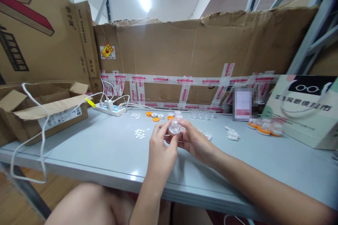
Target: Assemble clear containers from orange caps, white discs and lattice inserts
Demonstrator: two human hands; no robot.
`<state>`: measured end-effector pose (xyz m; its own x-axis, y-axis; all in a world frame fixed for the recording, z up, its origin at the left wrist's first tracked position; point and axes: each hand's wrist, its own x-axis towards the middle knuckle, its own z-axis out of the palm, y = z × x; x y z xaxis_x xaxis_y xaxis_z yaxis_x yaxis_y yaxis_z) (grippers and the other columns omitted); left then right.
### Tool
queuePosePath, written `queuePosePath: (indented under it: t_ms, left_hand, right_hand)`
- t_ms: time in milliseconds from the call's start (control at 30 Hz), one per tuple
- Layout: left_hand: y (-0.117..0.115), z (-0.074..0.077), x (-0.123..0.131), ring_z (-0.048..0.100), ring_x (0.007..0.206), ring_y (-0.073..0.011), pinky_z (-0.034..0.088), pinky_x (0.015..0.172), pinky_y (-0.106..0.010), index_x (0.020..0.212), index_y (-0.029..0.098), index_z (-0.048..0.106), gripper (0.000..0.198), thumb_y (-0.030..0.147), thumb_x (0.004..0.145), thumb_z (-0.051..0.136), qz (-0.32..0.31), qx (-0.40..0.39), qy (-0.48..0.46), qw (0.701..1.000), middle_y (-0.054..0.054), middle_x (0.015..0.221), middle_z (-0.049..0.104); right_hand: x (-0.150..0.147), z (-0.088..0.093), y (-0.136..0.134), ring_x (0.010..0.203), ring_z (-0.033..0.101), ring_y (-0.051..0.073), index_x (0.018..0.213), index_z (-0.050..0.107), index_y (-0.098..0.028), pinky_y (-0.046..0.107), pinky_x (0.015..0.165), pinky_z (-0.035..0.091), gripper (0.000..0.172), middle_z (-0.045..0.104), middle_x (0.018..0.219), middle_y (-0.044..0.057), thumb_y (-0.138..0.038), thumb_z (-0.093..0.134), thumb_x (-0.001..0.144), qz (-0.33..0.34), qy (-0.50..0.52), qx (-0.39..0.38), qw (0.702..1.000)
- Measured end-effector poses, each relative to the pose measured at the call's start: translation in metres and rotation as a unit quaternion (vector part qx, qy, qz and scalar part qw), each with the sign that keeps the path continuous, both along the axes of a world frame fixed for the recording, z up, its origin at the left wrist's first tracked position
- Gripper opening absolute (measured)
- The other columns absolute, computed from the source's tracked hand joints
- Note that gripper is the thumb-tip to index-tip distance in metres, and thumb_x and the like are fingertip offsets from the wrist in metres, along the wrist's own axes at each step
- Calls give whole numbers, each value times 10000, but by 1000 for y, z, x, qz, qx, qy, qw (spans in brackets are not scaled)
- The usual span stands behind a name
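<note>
Above the middle of the grey table, a clear plastic dome with an orange base (175,127) is held between both hands. My left hand (163,144) grips its left side, fingers and thumb closed round it. From the right, my right hand (191,137) closes on the same dome with thumb and fingers. Just behind it lie orange and white round bases (155,119) and a group of clear domes (202,114). Small white discs (139,134) are scattered left of my hands, and a pile of white pieces (232,134) lies to the right.
A power strip (112,110) with white cables stands at the back left beside an open cardboard box (50,112). Domes on orange bases (265,128) stand before a paper bag (306,112) at right. A tall cardboard sheet (163,52) walls the back.
</note>
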<state>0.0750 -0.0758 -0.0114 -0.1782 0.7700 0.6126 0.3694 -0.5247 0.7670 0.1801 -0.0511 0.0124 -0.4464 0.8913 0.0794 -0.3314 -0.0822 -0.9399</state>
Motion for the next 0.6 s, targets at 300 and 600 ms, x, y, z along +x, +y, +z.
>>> queuePosePath:
  t_ms: [300,600]
  left_hand:
    - [3,-10,-3,631,830,-195,484,789,-346,1249,186,451,515,200,756,601,-7,-47,1,999,-93,1084,589]
    - [1,-10,-5,515,1087,-235,425,895,-410,1169,203,496,360,272,816,518,-9,-32,68,997,-102,1183,526]
  right_hand:
    - [14,0,24,712,603,137,828,540,-214,309,711,491,248,596,764,-18,-442,592,746,-78,-190,164,965]
    - [140,32,87,590,609,118,961,522,-184,257,567,507,173,609,750,17,-289,399,900,-404,-322,128,847]
